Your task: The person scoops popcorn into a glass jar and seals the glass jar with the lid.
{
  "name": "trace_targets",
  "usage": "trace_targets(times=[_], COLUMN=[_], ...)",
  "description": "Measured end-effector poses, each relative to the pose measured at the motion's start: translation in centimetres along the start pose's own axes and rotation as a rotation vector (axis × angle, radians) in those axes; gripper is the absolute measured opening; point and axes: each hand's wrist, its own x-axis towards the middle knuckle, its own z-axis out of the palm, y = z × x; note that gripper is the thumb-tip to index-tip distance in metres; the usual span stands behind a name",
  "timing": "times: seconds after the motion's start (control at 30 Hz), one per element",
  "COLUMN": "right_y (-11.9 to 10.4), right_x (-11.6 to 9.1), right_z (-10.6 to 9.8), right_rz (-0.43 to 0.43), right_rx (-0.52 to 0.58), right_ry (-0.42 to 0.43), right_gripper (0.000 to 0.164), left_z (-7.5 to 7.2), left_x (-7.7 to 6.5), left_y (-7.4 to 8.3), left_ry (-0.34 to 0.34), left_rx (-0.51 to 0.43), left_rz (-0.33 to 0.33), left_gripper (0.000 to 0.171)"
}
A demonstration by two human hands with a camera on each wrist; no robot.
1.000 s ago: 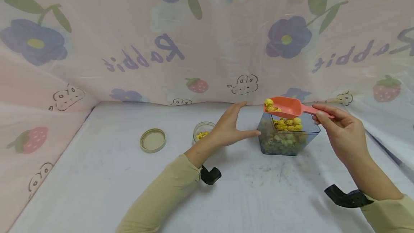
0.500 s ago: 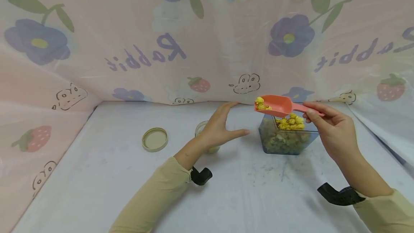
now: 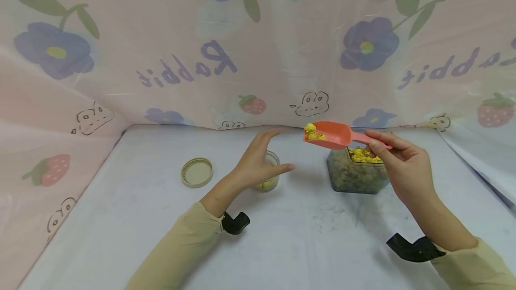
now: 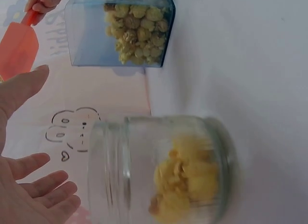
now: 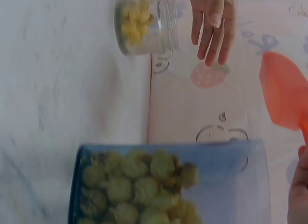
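My right hand (image 3: 403,160) pinches the handle of a coral-red scoop (image 3: 332,134), held level in the air left of the blue clear box. Some yellow popcorn (image 3: 311,132) lies at the scoop's front end. Below and to the right, the box (image 3: 356,178) holds plenty more popcorn (image 5: 139,185). My left hand (image 3: 255,160) hovers over a glass jar (image 4: 144,166), thumb and fingers spread wide, holding nothing. The jar stands upright with a little popcorn (image 4: 185,178) at its bottom; in the head view the hand hides part of it.
A round lid (image 3: 197,172) lies on the white table (image 3: 282,245) left of the jar. A printed curtain (image 3: 169,102) closes off the back and the left side. Dark smudges mark the cloth in front of the box.
My right hand has carried the loaded scoop leftward, from over the box to beyond its left side. My left hand has also shifted left, uncovering more of the jar's right side.
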Motion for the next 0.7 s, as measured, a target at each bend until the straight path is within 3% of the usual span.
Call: trace_targets(times=[0.47, 0.7], right_y=[0.2, 0.5], right_x=[-0.7, -0.9], right_z=[2.8, 3.7], right_rz=[0.002, 0.028], right_rx=[-0.019, -0.064], right_ry=[0.021, 0.005], right_gripper=[0.026, 0.026], left_z=[-1.7, -1.8], left_x=[-1.6, -2.1], left_y=[-2.0, -2.8], left_ry=[0.019, -0.015], left_rx=[-0.053, -0.058], left_rz=[-0.119, -0.149], left_gripper=[0.092, 0.094])
